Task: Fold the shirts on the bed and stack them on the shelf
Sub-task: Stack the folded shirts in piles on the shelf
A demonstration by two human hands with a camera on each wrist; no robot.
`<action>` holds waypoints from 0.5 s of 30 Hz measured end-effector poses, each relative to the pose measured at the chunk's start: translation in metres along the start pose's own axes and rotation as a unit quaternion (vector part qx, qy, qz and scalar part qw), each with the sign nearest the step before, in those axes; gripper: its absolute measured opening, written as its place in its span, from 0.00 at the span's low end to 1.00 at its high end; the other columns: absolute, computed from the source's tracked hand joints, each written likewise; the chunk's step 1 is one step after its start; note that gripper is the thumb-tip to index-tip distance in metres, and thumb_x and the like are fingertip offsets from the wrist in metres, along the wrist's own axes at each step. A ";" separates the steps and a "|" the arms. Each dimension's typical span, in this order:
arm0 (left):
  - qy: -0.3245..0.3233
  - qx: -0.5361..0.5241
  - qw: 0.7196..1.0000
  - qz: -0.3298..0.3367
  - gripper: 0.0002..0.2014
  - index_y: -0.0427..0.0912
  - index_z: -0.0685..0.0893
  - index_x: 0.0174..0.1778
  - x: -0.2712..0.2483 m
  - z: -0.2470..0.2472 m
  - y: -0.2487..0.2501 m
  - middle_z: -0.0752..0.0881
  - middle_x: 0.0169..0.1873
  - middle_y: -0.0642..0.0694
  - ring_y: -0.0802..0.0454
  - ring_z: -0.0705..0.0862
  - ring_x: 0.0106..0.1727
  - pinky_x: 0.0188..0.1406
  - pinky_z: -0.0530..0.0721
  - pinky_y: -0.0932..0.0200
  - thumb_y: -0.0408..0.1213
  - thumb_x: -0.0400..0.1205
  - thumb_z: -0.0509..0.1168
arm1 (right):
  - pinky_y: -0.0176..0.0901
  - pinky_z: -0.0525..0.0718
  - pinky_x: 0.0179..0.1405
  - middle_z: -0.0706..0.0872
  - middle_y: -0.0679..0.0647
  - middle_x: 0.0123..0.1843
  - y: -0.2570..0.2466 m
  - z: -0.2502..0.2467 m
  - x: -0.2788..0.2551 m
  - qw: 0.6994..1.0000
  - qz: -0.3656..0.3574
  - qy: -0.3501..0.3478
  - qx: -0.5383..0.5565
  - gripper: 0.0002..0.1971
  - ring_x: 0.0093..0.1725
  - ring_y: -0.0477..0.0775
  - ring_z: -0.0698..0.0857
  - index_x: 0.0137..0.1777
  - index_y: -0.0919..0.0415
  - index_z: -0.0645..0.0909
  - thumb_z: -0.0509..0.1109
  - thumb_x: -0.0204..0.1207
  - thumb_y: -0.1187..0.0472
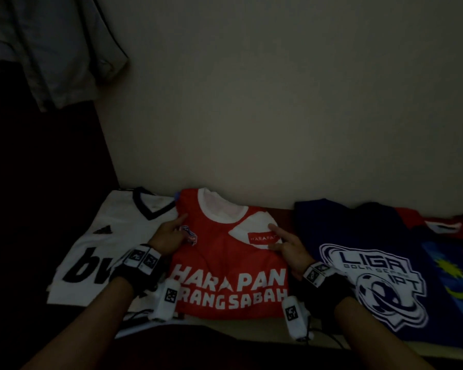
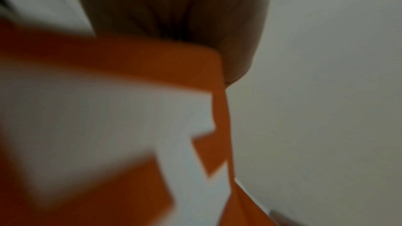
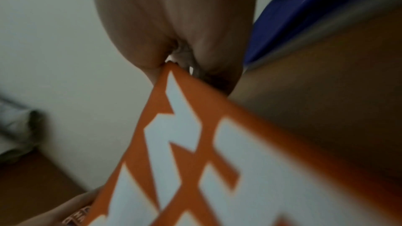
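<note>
your left hand (image 1: 169,236) and right hand (image 1: 286,247) each pinch a side edge of the folded red shirt (image 1: 230,263), index fingers stretched toward the collar, the cloth caught between thumb and fingers. it sits between the white shirt (image 1: 104,244) and the navy shirt (image 1: 358,263), overlapping the white one, on what looks like the shelf against the wall (image 1: 278,102). the slick fabric could slide and the fold spring open if one hand lets go early, or drag the white shirt askew beneath it.
</note>
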State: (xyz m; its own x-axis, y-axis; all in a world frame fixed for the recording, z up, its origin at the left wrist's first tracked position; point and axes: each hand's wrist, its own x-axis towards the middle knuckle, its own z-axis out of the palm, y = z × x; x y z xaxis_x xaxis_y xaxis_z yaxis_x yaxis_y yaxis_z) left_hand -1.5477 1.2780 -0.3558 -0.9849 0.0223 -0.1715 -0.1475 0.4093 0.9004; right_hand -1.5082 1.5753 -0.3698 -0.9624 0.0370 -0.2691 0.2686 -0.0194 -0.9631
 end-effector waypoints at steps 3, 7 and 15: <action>-0.052 0.064 0.996 0.022 0.30 0.40 0.63 0.83 0.003 0.037 0.011 0.67 0.80 0.40 0.44 0.69 0.79 0.77 0.68 0.55 0.25 0.83 0.60 | 0.51 0.77 0.70 0.71 0.60 0.79 -0.001 -0.034 -0.011 0.999 -0.003 0.042 -0.003 0.33 0.71 0.59 0.76 0.81 0.59 0.65 0.62 0.78 0.79; -0.081 0.165 0.983 0.005 0.30 0.38 0.59 0.84 0.003 0.067 0.013 0.66 0.80 0.38 0.42 0.69 0.79 0.73 0.67 0.60 0.28 0.85 0.60 | 0.47 0.82 0.59 0.75 0.59 0.76 0.002 -0.061 -0.016 0.997 0.013 0.051 -0.062 0.35 0.68 0.59 0.78 0.82 0.56 0.64 0.63 0.77 0.78; 0.018 0.176 0.984 -0.030 0.35 0.37 0.76 0.74 0.022 0.080 0.035 0.80 0.69 0.38 0.39 0.81 0.66 0.58 0.78 0.58 0.47 0.70 0.67 | 0.47 0.80 0.65 0.80 0.64 0.71 -0.014 -0.054 0.037 0.988 0.030 0.084 -0.126 0.21 0.68 0.62 0.80 0.70 0.66 0.79 0.73 0.77 0.68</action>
State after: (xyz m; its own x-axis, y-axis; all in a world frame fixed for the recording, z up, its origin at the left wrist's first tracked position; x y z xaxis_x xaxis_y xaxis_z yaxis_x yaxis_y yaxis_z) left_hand -1.5672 1.3664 -0.3598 -0.9791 -0.0417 -0.1991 -0.1707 0.7003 0.6932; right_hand -1.5456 1.6305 -0.3668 -0.9297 0.2093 -0.3030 0.3470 0.2226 -0.9111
